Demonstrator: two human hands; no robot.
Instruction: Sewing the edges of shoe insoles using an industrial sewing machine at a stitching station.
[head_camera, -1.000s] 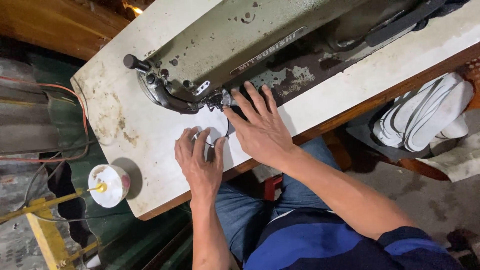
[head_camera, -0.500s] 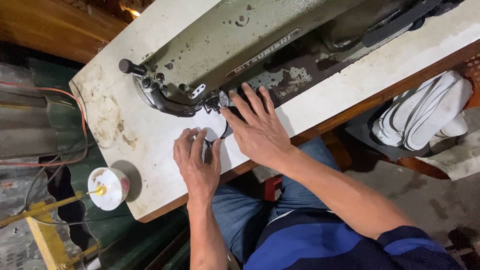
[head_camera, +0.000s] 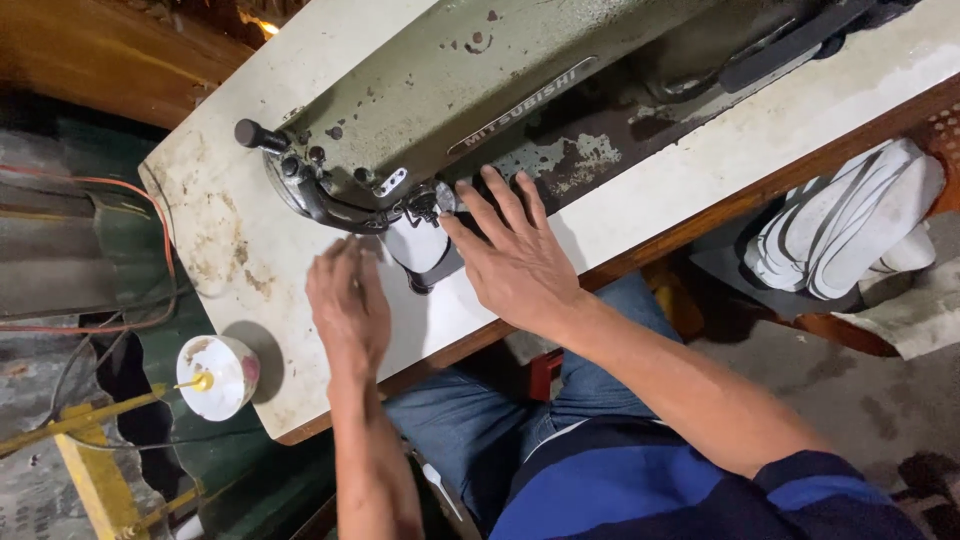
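- I see the white fabric piece (head_camera: 418, 245) lying flat on the desk (head_camera: 640, 200), under the needle end of the olive sewing machine (head_camera: 500, 90).
- Right hand (head_camera: 515, 262): fingers spread, pressed flat, touching the fabric's right edge.
- Left hand (head_camera: 347, 305): blurred; resting on the desk just left of the fabric; I cannot tell its fingers' state.
- White thread cone (head_camera: 215, 375) stands off the desk's left end.

Both hands lie flat on the table (head_camera: 700, 170): left hand (head_camera: 348, 305) and right hand (head_camera: 515, 262) flank white fabric (head_camera: 418, 245) under the green sewing machine (head_camera: 450, 90).
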